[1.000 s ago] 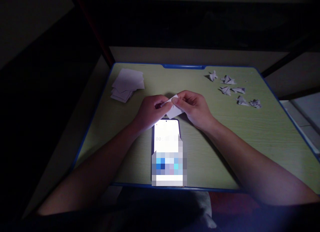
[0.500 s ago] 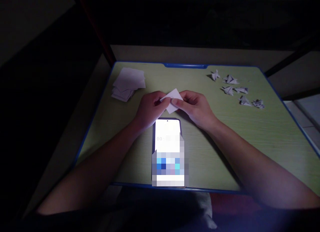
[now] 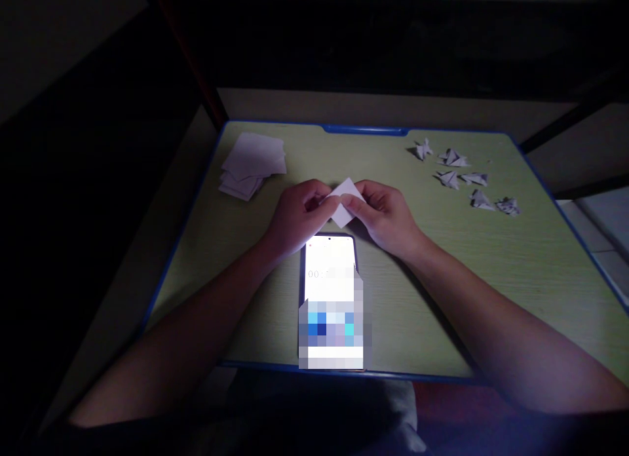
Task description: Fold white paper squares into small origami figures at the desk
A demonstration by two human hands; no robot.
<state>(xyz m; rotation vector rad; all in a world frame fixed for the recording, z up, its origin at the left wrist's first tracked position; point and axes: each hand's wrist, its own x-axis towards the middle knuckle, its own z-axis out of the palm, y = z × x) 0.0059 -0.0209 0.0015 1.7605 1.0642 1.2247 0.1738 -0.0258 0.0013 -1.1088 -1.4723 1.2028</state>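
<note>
Head view, clock positions centring on the paper:
1. Left hand [image 3: 301, 215] and right hand [image 3: 388, 213]: both are clamping white paper [image 3: 343, 217].
2. Lit phone [image 3: 329, 285]: is lying at six.
3. Paper stack [image 3: 253, 156]: is resting at ten.
4. Folded pieces [image 3: 448, 179]: are sitting at two to three.

So the tabletop [image 3: 413, 299] is pale green with a faint wood grain and a blue edge all round. Stack of loose white paper sheets [image 3: 253, 156] sits messily at the far left, and six little folded paper pieces [image 3: 448, 178] are scattered far right. Lit-up phone [image 3: 330, 266] lies near the front edge.
</note>
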